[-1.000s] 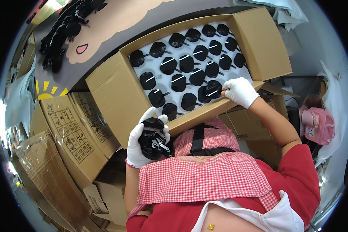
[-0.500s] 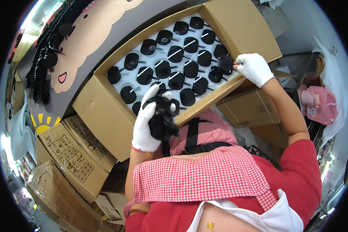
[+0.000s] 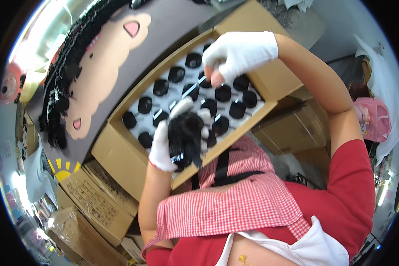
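My left hand (image 3: 161,148), in a white glove with bare fingertips, curls round a bunch of glossy black pieces (image 3: 186,135) over the near left side of an open cardboard box (image 3: 226,153). Their exact kind is not clear. My right hand (image 3: 235,57), gloved the same way, hovers over the far part of the box with thumb and fingers bent together; whatever they may hold is hidden. Below both hands, rows of flat black rounded pieces with short thin handles (image 3: 223,93) lie on a white sheet (image 3: 135,108) in the box.
A grey table (image 3: 164,33) with a cartoon picture carries a row of black fringed pieces (image 3: 53,111) at the left. Closed cartons (image 3: 91,197) stand at the lower left, another carton (image 3: 292,126) right of the box. A pink bag (image 3: 373,117) hangs at the right.
My right hand has moved from the box's right edge, where it was at a black rounded piece, left and up over the far rows. The left hand still holds its bunch.
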`<action>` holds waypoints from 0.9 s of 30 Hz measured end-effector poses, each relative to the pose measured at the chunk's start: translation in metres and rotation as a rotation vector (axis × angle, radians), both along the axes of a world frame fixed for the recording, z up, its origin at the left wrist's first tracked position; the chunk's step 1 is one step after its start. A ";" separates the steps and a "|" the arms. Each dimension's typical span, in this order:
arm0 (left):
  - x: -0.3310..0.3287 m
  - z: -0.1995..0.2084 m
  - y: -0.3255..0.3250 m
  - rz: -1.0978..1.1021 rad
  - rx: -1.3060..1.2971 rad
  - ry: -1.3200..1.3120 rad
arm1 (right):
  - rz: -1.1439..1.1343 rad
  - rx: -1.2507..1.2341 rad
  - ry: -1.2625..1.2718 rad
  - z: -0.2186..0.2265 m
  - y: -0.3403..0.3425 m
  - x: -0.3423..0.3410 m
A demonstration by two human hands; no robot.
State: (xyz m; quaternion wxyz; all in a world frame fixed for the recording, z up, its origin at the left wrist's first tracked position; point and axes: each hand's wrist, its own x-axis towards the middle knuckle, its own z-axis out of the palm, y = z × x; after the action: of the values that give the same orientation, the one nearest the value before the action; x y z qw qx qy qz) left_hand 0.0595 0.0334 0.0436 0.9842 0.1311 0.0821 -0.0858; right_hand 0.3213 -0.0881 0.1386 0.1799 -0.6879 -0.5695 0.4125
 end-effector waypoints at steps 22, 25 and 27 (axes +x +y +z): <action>0.016 -0.034 -0.036 0.226 -0.269 0.312 | -0.372 0.037 -0.331 -0.076 0.001 0.307; 0.022 -0.035 -0.037 0.227 -0.278 0.302 | -0.361 0.047 -0.338 -0.078 0.010 0.306; 0.024 -0.035 -0.038 0.232 -0.287 0.300 | -0.463 0.204 -0.582 -0.086 0.026 0.291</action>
State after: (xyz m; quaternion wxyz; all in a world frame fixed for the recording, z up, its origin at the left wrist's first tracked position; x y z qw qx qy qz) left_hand 0.0833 -0.0050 0.0088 0.9728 -0.0345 0.2289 -0.0013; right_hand 0.6122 -0.0622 0.0526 0.1667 -0.8652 -0.4644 0.0893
